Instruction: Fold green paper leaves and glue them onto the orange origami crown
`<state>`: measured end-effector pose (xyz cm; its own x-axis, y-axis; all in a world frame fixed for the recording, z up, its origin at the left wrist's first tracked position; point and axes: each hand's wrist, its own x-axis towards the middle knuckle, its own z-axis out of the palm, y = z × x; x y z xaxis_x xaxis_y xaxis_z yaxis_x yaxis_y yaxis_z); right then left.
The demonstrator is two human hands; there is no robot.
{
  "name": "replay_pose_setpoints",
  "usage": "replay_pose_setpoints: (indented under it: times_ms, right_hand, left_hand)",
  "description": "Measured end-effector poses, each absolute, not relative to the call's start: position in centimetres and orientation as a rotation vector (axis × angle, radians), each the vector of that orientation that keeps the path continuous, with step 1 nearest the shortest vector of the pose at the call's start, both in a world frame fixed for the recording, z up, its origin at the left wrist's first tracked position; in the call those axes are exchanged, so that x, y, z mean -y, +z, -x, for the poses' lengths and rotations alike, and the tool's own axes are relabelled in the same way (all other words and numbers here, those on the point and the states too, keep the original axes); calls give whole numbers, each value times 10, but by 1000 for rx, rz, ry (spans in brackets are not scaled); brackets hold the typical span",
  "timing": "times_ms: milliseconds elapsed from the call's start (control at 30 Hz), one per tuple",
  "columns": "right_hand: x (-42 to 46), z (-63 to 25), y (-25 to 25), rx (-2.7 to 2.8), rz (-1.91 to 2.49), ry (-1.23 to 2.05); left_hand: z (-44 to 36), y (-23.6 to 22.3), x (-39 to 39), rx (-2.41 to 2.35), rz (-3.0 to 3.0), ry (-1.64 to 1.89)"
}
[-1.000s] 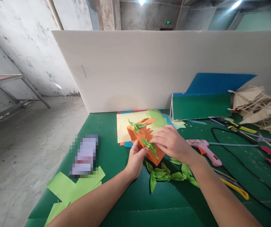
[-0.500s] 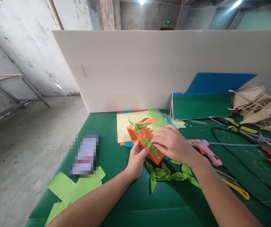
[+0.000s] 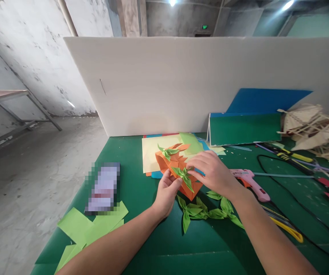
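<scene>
An orange folded-paper model (image 3: 189,191) is held above the table, with one green paper leaf cluster (image 3: 170,152) near its top and another green paper leaf cluster (image 3: 184,176) on its near side. My left hand (image 3: 167,191) grips the model's lower left edge, thumb in front and fingers behind. With thumb and fingertips together, my right hand (image 3: 208,172) pinches a tip of the nearer leaf cluster from the right. Just below the model, several folded green paper leaves (image 3: 194,210) lie in a row on the table.
Green paper sheets (image 3: 95,225) and a blurred-out phone (image 3: 103,189) lie at left. A pink glue gun (image 3: 252,183), yellow-handled tool (image 3: 287,227) and black cable (image 3: 284,198) are at right. Behind are stacked coloured sheets (image 3: 149,152), a white board (image 3: 158,84) and a wooden stick model (image 3: 319,133).
My right fingertips have shifted slightly to the right, showing more of the nearer leaf cluster. My left hand and the orange model stay nearly still.
</scene>
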<state>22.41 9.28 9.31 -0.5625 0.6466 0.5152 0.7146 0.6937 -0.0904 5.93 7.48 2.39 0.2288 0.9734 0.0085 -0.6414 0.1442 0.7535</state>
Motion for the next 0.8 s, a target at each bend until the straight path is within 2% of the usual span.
replay_pose_setpoints:
  times_ms: [800]
  right_hand:
    - [-93, -221, 89, 2398, 1037, -204]
  left_hand:
    - [-61, 32, -68, -566, -812, 1200]
